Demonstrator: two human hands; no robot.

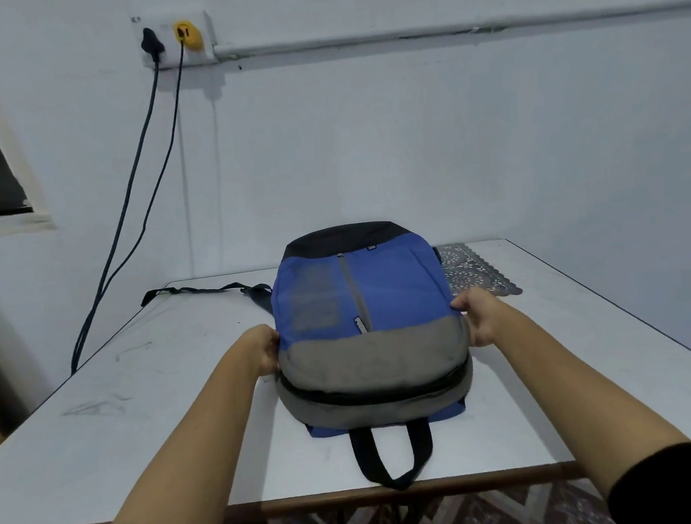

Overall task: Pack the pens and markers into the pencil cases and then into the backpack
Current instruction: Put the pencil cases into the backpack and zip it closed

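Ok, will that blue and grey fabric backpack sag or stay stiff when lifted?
Probably sags: the blue and grey fabric backpack is soft cloth, lying flat and rumpled. Likely slides easily on the smooth white table; unlikely to roll.

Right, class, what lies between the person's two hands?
The blue and grey backpack lies flat between the left hand and right hand, each gripping a side, in the head view.

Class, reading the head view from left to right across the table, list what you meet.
Shoulder strap → left grip → backpack → right grip. The patterned mat overlaps the right grip, so it is left out.
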